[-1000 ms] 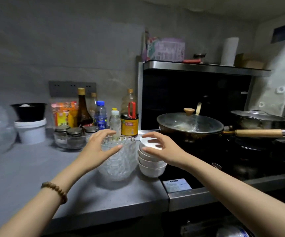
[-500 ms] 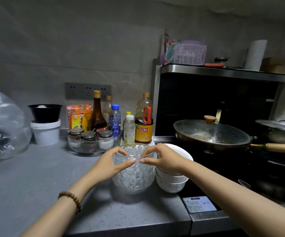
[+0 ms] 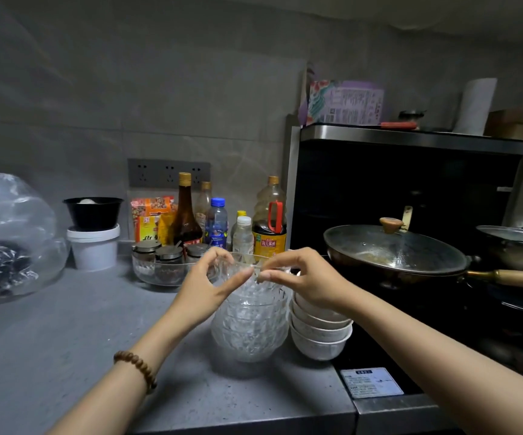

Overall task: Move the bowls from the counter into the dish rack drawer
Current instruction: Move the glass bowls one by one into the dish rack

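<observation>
Our left hand and right hand pinch the top glass bowl by its rim, fingers curled, so we ought to lift straight up, level, sparing the glass stack beneath.

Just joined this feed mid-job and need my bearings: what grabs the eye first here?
Both hands meet at centre frame: the left hand and right hand grip the rim of the top glass bowl of a stack of glass bowls on the grey counter. A stack of white bowls stands right beside it on the right, and a lidded wok sits further right.
</observation>
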Action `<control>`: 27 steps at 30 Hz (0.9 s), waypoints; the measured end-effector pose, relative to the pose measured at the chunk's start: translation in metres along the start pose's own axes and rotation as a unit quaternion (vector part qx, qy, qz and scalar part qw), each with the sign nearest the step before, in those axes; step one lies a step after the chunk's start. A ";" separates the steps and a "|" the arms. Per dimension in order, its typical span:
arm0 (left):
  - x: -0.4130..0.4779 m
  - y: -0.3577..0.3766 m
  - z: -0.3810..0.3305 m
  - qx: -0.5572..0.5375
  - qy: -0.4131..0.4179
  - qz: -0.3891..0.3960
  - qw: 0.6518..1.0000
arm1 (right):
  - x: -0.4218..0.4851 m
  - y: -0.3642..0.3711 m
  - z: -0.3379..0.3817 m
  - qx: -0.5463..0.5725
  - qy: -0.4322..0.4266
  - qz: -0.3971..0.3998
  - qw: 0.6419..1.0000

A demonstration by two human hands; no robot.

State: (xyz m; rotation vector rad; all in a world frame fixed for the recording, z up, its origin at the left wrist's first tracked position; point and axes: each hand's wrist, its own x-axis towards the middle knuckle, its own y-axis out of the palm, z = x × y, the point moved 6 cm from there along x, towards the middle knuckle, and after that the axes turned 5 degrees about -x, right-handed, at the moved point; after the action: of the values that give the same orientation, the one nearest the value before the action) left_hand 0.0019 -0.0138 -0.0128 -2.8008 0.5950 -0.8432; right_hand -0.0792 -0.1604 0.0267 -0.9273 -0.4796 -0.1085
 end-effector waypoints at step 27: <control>-0.119 0.260 -0.092 -0.236 -0.099 0.275 0.927 | -0.263 -0.122 -0.033 0.217 0.245 -0.010 0.945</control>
State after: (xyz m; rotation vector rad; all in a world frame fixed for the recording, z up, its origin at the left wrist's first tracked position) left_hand -0.2258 -0.2038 -0.0631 -2.7882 1.6253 -0.3241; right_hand -0.3372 -0.2893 -0.0157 -0.4348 -0.0399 -0.2343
